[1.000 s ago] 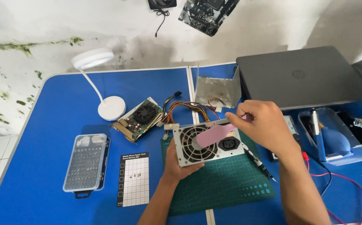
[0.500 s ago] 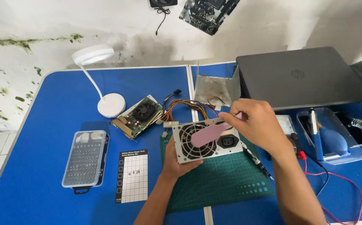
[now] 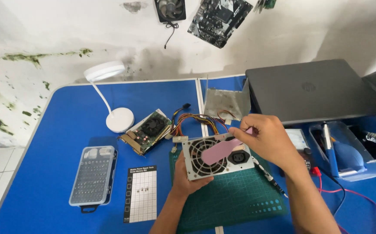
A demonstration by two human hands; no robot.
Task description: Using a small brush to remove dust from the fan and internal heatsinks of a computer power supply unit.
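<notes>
While the left hand grips the power supply from six o'clock, the right hand (fingers pinched shut on the pink brush) should stroke lightly across the fan grille.

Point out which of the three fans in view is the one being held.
The fan behind the round grille of the grey power supply box, held by the left hand; the wall fan and graphics card fan are untouched.

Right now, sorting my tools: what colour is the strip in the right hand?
Pink strip, clearest in the head view.
</notes>
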